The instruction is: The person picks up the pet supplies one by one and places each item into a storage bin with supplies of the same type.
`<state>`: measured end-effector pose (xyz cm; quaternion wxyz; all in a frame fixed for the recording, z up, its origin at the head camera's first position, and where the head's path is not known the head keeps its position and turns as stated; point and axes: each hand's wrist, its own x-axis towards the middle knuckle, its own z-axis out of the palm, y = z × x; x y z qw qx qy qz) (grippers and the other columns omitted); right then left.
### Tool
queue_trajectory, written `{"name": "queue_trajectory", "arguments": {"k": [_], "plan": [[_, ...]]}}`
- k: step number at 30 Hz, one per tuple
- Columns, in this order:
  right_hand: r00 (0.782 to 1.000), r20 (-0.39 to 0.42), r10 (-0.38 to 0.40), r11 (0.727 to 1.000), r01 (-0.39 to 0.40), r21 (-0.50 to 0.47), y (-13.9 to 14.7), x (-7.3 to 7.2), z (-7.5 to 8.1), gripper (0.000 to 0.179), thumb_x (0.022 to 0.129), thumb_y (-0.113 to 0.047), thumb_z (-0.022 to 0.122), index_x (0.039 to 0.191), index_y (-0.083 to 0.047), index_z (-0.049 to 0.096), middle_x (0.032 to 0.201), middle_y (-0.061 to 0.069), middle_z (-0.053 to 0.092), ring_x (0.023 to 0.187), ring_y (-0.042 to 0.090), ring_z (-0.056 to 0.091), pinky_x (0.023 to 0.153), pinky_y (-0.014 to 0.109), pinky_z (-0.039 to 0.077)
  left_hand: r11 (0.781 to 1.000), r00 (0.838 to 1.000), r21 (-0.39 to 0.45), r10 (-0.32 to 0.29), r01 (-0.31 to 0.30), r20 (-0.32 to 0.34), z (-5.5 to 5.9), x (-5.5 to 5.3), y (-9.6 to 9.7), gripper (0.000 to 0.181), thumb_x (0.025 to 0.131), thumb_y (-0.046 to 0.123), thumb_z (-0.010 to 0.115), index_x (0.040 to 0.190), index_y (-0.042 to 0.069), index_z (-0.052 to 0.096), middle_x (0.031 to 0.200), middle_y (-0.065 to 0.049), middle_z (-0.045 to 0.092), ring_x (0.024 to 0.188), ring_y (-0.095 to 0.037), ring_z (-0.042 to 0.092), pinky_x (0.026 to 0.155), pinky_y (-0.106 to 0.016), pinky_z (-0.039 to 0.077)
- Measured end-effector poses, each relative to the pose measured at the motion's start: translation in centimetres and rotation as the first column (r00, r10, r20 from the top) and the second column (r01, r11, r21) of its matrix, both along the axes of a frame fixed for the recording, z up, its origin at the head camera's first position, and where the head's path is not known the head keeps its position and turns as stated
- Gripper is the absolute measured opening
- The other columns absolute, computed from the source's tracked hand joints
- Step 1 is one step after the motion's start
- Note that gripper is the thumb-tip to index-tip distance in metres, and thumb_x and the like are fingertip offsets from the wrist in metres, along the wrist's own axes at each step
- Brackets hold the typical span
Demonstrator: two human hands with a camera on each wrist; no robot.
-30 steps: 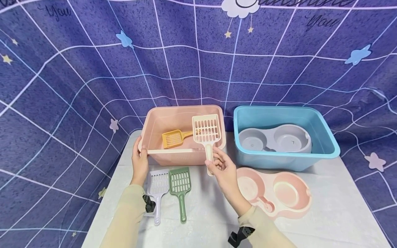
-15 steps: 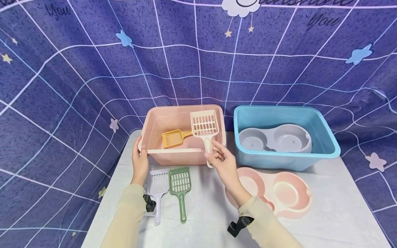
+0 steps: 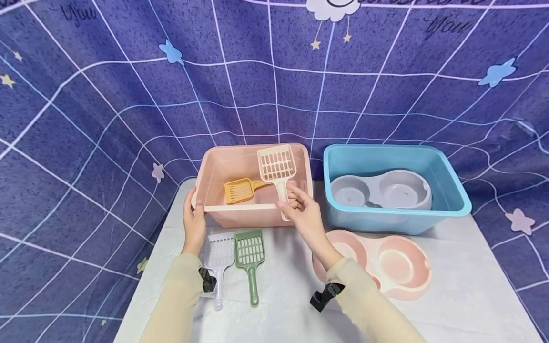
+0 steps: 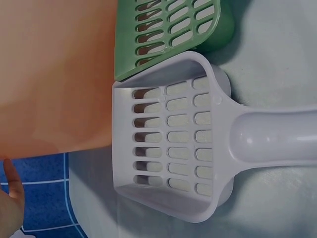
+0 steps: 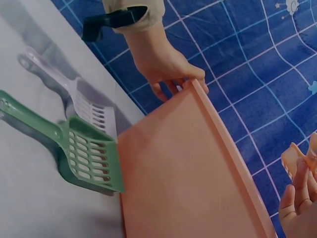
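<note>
My right hand (image 3: 305, 219) pinches the handle of a cream litter scoop (image 3: 281, 186). The scoop's slotted head is raised over the right side of a pink plastic tub (image 3: 244, 218). At the tub's front left corner, my left hand (image 3: 194, 226) grips the rim; the right wrist view shows its fingers curled around that corner (image 5: 195, 87). Inside the tub lies a yellow litter scoop (image 3: 239, 191), its handle partly hidden behind the cream one. On the table in front, a lilac litter scoop (image 3: 219, 274) and a green litter scoop (image 3: 251, 278) lie side by side.
A blue tub (image 3: 399, 222) stands to the right, holding a grey double pet bowl (image 3: 375, 183). Before it lies a pink double pet bowl (image 3: 401, 291), partly covered by my right forearm. A patterned purple-blue curtain (image 3: 291, 90) hangs behind the white table (image 3: 283, 286).
My right hand has moved forward and slightly left, carrying the cream litter scoop farther over the pink tub. The left hand has stayed at the tub's corner.
</note>
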<state>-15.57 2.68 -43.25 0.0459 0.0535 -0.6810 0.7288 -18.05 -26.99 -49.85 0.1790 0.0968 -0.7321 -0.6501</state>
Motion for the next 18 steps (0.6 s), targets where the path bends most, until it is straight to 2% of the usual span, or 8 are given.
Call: {"name": "queue_trajectory", "arguments": {"k": [3,5,7,13,18], "plan": [[1.0,-0.004,0.002,1.0,-0.002,0.015,-0.2,-0.5,-0.1,0.055,0.086,-0.007,0.077,0.137,0.0,0.057,0.116,0.021,0.065,0.078,0.01,0.054,0.059,0.015,0.041,1.0,1.0,-0.009,0.012,-0.012,0.003,-1.1,-0.5,-0.4,0.049,0.107,0.016,0.037,0.155,0.018,0.031,0.156,-0.006,0.033,0.137,-0.025,0.038,0.11,-0.037,0.037],[1.0,-0.006,-0.001,1.0,0.001,0.022,-0.2,-0.8,-0.2,0.053,0.086,-0.007,0.077,0.135,0.0,0.059,0.114,0.02,0.066,0.076,0.009,0.055,0.06,0.015,0.042,1.0,1.0,-0.004,0.01,-0.01,-0.001,-1.1,-0.5,-0.4,0.049,0.107,0.015,0.037,0.155,0.017,0.031,0.156,-0.007,0.033,0.137,-0.025,0.038,0.109,-0.036,0.037],[1.0,-0.002,-0.003,1.0,0.003,0.022,-0.1,-1.1,-0.3,0.052,0.086,-0.007,0.077,0.134,0.0,0.059,0.113,0.019,0.066,0.076,0.009,0.056,0.061,0.015,0.043,1.0,1.0,0.008,0.002,-0.002,-0.006,-0.7,-0.4,-0.3,0.049,0.106,0.013,0.037,0.155,0.014,0.031,0.156,-0.009,0.033,0.137,-0.027,0.037,0.109,-0.037,0.037],[1.0,0.009,0.0,1.0,-0.001,0.03,0.0,-2.0,-0.1,0.05,0.086,-0.009,0.076,0.134,-0.001,0.06,0.114,0.017,0.067,0.081,0.011,0.058,0.068,0.016,0.047,1.0,1.0,0.003,-0.009,0.009,-0.01,1.8,0.8,0.9,0.05,0.105,0.008,0.036,0.154,0.005,0.029,0.155,-0.017,0.032,0.136,-0.034,0.038,0.11,-0.049,0.035],[0.999,0.028,0.017,0.998,-0.019,0.055,0.2,-2.7,0.3,0.05,0.087,-0.01,0.075,0.135,-0.003,0.06,0.115,0.016,0.067,0.086,0.013,0.06,0.071,0.017,0.049,1.0,1.0,-0.001,-0.005,0.005,-0.001,2.2,1.2,1.1,0.05,0.105,0.007,0.036,0.154,0.005,0.029,0.155,-0.015,0.033,0.136,-0.03,0.039,0.11,-0.044,0.035]]}}
